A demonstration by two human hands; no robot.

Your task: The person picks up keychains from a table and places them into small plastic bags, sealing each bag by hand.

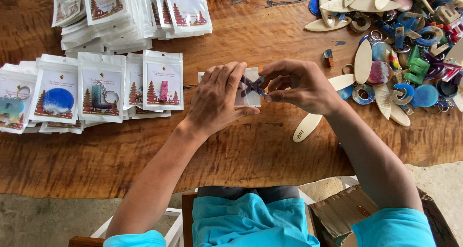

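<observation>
At the desk (241, 146), left hand (217, 100) steadies a pouch (251, 98) while right hand (301, 85), grip pinched on a keyring charm (253, 85), holds it at the opening.

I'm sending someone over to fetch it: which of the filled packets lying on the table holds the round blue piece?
Start at the wooden table, left of the left hand, where a row of white packets lies. The packet with the round blue piece is second from the left edge; its neighbours hold differently shaped charms.

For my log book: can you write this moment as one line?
left hand: holds white pouch | right hand: slipping letter keychain in | packed pouches left | loose keychains right
</observation>
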